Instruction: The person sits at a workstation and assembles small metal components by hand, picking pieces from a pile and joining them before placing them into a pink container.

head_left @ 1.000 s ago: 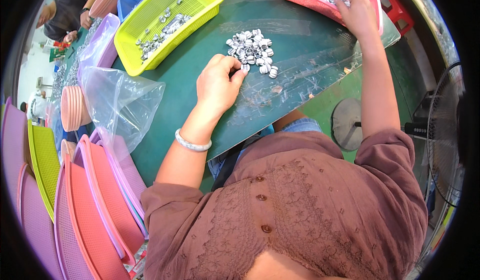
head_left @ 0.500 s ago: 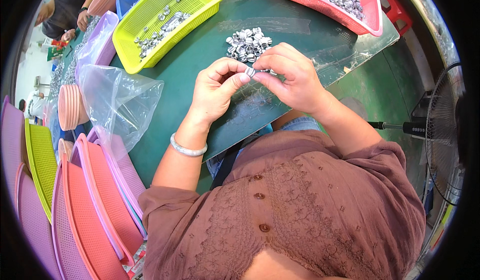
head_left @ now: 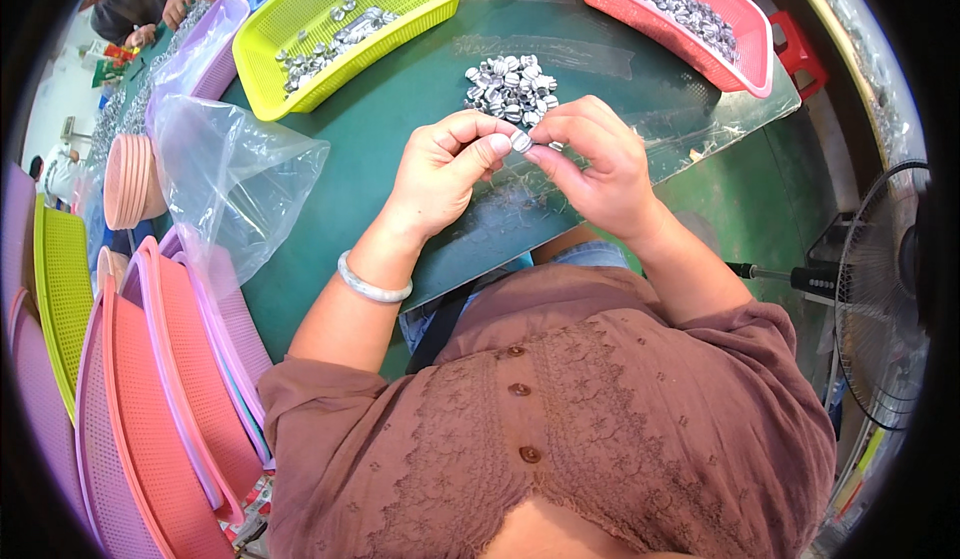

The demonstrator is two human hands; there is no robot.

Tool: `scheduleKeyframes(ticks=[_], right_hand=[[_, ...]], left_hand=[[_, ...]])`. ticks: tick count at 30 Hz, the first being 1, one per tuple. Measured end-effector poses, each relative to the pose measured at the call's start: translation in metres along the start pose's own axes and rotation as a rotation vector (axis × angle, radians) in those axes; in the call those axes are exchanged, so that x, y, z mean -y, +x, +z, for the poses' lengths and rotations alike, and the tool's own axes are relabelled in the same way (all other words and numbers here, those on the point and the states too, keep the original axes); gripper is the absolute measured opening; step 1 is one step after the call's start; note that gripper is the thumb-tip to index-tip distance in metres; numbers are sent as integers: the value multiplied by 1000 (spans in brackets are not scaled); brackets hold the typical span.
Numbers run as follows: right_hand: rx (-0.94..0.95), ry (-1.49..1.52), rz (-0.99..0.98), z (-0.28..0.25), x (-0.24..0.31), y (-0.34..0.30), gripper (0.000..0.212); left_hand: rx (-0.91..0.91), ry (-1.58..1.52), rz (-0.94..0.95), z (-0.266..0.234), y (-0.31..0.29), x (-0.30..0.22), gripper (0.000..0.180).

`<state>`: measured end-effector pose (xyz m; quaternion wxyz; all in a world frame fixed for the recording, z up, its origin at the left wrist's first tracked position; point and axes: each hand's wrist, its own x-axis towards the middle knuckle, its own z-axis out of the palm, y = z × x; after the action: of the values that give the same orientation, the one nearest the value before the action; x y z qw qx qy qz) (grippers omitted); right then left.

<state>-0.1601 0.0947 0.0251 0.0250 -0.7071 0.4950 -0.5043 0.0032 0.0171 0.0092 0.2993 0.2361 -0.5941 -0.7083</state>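
Between the fingertips of both hands is a small grey metal part (head_left: 521, 142), ribbed and rounded; its exact kind is too small to make out. My left hand (head_left: 440, 171) pinches it from the left with thumb and forefinger. From the right, my right hand (head_left: 597, 164) grips it the same way. Just beyond the fingers, a heap of similar grey parts (head_left: 510, 87) lies on the green tabletop (head_left: 350, 229). A yellow-green basket (head_left: 290, 49) at the far left holds several such parts, and a pink basket (head_left: 640, 24) at the far right holds many.
Left of my arm lies a clear plastic bag (head_left: 245, 179). Stacked baskets (head_left: 180, 379) in pink and purple stand at the near left, beside nested peach containers (head_left: 130, 184). A fan (head_left: 880, 294) and a red stool (head_left: 797, 54) are on the right. Another person (head_left: 145, 4) sits at the far left.
The whole view has shifted slightly, so the baskets and heap appear a little further right. Both hands keep their pinch on the small part, which looks slightly turned.
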Motion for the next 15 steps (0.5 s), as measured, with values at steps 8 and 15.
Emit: scheduleKeyframes(ticks=[8,15], right_hand=[[-34,-13,-23,3,3,0,19],[-75,-153,-239,5,-2,-2,20]], left_hand=[[16,94,30,-1,0,0,13],[-4,167,102,0,-1,-1,12]])
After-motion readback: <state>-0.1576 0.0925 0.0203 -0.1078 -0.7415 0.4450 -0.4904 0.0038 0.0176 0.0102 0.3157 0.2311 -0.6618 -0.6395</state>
